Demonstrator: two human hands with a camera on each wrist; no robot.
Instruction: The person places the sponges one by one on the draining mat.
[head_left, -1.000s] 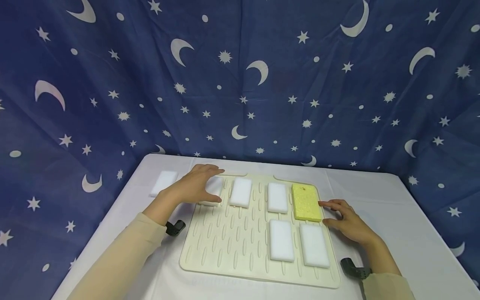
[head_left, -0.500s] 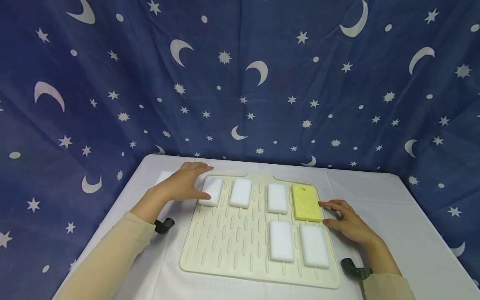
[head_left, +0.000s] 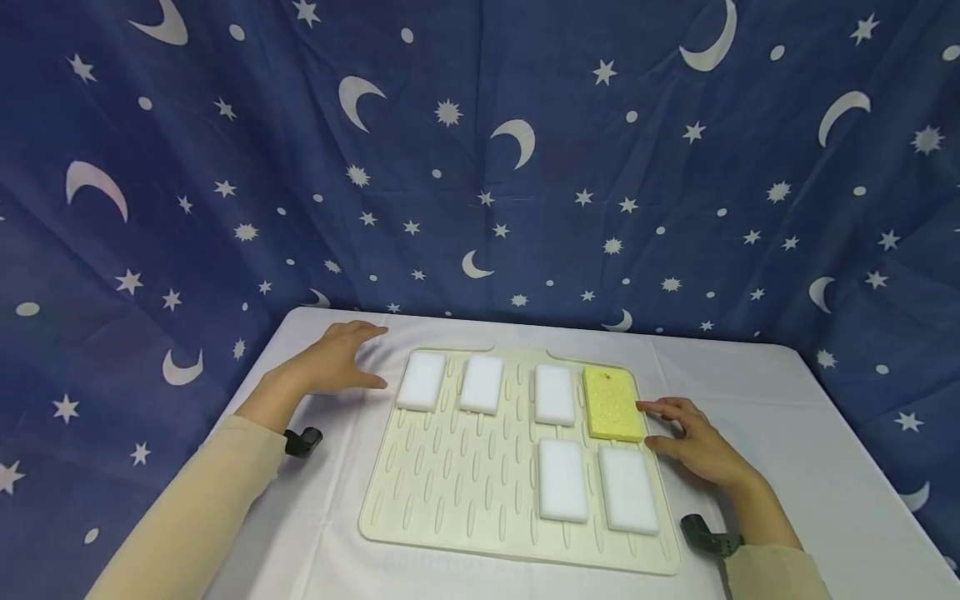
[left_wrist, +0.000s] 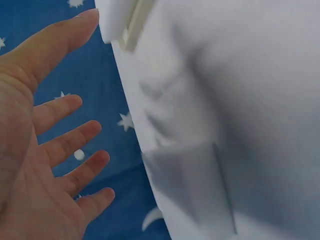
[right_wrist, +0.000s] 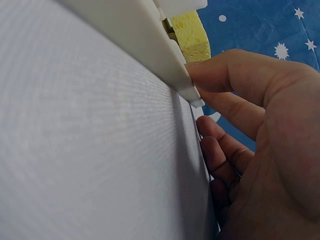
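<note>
My left hand (head_left: 333, 362) hovers left of the cream ridged mat (head_left: 450, 508), fingers spread and holding nothing. In the left wrist view, a white sponge block (left_wrist: 195, 187) lies shaded on the cloth below that hand; the hand covers it in the head view. At the mat's right edge, my right hand (head_left: 697, 442) rests with relaxed fingers beside the yellow sponge (head_left: 612, 404). Its thumb and fingertips are close to the mat's rim in the right wrist view; whether they touch the sponge, I cannot tell.
Several white sponge blocks lie on the mat: one at the back left (head_left: 422, 381), one beside it (head_left: 482, 384), one near the yellow sponge (head_left: 554, 395), and two in front (head_left: 563, 481). A white cloth (head_left: 795, 433) covers the table. A starry blue curtain (head_left: 420, 150) hangs behind.
My left hand has moved left, away from the back-left block on the mat and over the block lying on the cloth. My right hand has stayed in place.
</note>
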